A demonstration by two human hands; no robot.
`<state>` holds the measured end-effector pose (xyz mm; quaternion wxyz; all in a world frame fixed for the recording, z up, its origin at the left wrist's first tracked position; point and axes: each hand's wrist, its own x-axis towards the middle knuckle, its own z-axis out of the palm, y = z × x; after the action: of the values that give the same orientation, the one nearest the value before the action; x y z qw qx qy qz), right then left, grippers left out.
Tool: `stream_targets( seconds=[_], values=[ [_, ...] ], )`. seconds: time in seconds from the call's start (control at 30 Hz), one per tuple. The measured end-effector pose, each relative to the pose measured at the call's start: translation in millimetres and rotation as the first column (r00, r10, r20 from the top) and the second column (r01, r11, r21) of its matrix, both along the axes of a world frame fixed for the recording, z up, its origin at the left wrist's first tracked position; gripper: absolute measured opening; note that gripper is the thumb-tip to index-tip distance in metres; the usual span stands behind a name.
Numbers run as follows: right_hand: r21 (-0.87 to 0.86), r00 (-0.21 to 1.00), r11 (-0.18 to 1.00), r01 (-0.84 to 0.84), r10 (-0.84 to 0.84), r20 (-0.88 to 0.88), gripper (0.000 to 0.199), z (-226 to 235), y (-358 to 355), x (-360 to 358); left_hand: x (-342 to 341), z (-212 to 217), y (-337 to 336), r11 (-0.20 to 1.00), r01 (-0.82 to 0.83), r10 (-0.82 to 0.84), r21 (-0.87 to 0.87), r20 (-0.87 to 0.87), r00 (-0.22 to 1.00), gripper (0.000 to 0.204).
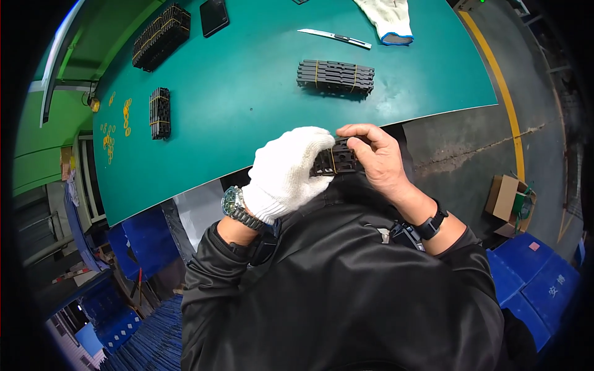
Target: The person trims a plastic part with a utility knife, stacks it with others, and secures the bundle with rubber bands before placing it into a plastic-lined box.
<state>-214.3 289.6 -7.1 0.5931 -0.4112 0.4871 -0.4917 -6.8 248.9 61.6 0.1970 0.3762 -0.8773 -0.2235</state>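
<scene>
In front of my body, just off the table's near edge, I hold a bundle of black plastic parts (pixel 341 158) between both hands. A yellow rubber band crosses it. My left hand (pixel 288 167), in a white knitted glove, wraps round the bundle's left end. The bare fingers of my right hand (pixel 378 157) are closed on its right end, thumb on top. Beyond them on the table lies another banded bundle (pixel 336 77) of black strips. A smaller banded bundle (pixel 159 114) rests to the left, and a large banded stack (pixel 162 37) sits farther back.
On the green table (pixel 229 117), loose yellow rubber bands (pixel 110 139) lie at the left. Toward the back are a utility knife (pixel 335 38) with its blade out, a white glove (pixel 390 18) and a black phone-like object (pixel 214 17). A cardboard box (pixel 508 204) stands on the floor at right.
</scene>
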Motion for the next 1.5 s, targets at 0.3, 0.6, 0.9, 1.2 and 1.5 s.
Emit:
stream_targets(
  seconds=[0.3, 0.6, 0.9, 1.2, 1.5],
  values=[
    [0.074, 0.996, 0.997, -0.008, 0.001, 0.093, 0.027, 13, -3, -3, -1, 0, -2, 1.0, 0.0, 0.0, -0.021, -0.015, 1.0, 0.053],
    [0.233, 0.896, 0.971, 0.048, -0.145, 0.42, 0.029, 16, 6, 8, -5, -1, 1, 0.998, -0.015, 0.013, -0.06, -0.042, 0.999, 0.054],
    [0.247, 0.881, 0.958, 0.144, -0.238, 0.41, 0.026, 20, 8, 19, -8, -2, 8, 0.997, -0.031, 0.028, -0.07, -0.041, 0.999, 0.054],
    [0.283, 0.867, 0.947, 0.155, -0.268, 0.42, 0.03, 22, -10, 17, -12, -1, -9, 0.997, -0.032, 0.031, -0.076, -0.023, 0.999, 0.054],
    [0.228, 0.936, 0.953, 0.197, -0.252, 0.246, 0.028, 6, -7, 22, -10, 10, -2, 0.998, -0.051, 0.051, -0.04, -0.006, 0.999, 0.052]
  ],
)
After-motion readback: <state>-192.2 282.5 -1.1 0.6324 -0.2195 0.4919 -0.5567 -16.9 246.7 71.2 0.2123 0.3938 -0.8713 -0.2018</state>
